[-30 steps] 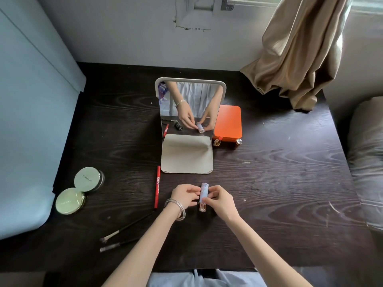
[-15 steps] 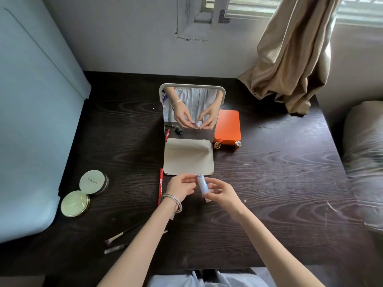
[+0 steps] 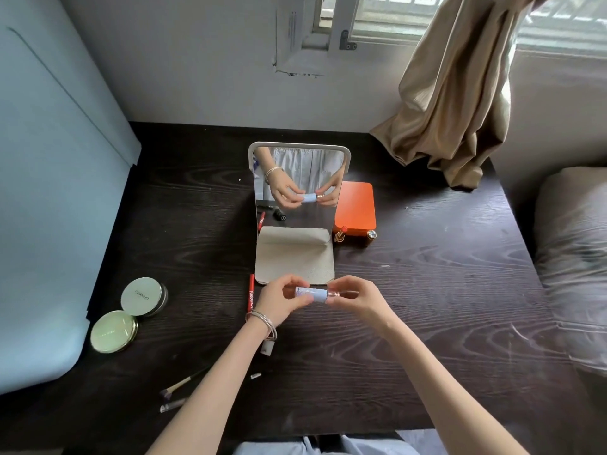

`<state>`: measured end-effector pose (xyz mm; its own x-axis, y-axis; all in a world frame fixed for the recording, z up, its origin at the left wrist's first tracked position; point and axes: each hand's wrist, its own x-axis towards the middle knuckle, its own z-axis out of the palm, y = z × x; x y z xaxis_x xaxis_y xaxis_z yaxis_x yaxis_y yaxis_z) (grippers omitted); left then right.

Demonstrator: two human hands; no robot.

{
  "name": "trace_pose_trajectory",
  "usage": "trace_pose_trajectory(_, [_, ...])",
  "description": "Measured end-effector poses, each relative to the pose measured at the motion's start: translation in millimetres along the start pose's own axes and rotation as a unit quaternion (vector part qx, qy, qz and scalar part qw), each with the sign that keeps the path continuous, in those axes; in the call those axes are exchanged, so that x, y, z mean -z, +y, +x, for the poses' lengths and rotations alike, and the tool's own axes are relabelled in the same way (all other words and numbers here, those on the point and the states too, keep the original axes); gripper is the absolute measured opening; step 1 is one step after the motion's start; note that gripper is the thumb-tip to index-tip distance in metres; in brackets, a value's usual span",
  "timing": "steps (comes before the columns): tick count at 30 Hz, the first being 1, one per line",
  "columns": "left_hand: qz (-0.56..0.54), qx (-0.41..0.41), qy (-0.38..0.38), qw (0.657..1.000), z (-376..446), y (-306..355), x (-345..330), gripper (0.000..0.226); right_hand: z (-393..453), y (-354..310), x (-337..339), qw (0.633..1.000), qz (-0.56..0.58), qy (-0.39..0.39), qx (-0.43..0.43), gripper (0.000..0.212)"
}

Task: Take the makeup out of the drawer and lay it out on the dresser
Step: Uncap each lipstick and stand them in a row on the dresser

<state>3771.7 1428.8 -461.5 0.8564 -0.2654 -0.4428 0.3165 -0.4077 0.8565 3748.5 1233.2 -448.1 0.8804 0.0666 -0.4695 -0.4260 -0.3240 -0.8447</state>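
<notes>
Both hands hold a small pale-blue lipstick tube (image 3: 312, 294) level in the air just above the dresser (image 3: 443, 290), in front of the folding mirror (image 3: 299, 188) at twelve o'clock. The left hand (image 3: 282, 298) pinches the blue cap end between thumb and curled fingers; the right hand (image 3: 356, 298) pinches the gold base end the same way. The tube looks light, stiff and smooth, so it could slip or roll once laid on its side; the barrel is the safest place to grip, since pulling at the two ends would likely part cap from base. Already laid out are two green compacts (image 3: 128, 311) at nine o'clock, a red pencil (image 3: 251, 295) just left of the left hand, brushes (image 3: 179, 385) at seven o'clock, and two lipsticks (image 3: 356, 237) against an orange box (image 3: 354, 206) at one o'clock. The left forearm covers the pencil's lower end, the brush handles and part of a small pale object below the wrist that cannot be identified. The drawer is out of view.
</notes>
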Motion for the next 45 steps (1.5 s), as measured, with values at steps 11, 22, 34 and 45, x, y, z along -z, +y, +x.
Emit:
trace_pose_trajectory(11, [0.153, 0.019, 0.024, 0.988, 8.5, -10.6, 33.0, 0.03, -5.1, 10.2, 41.6, 0.998, -0.032, 0.045, -0.014, 0.022])
trace_pose_trajectory(22, [0.081, 0.022, 0.03, 0.996, 8.2, -7.8, 23.2, 0.028, -5.5, 23.5, 49.2, 0.998, 0.034, 0.038, -0.032, 0.025])
trace_pose_trajectory(34, [0.014, -0.003, 0.034, 0.999, 14.8, -12.2, -6.6, 0.028, -9.6, 36.4, 30.2, 0.98, 0.183, 0.007, -0.074, 0.026])
trace_pose_trajectory(45, [0.066, 0.013, -0.009, 0.998, 24.4, -17.1, -21.6, 0.028, -5.3, 37.0, 13.0, 0.977, 0.2, -0.027, -0.075, 0.026])
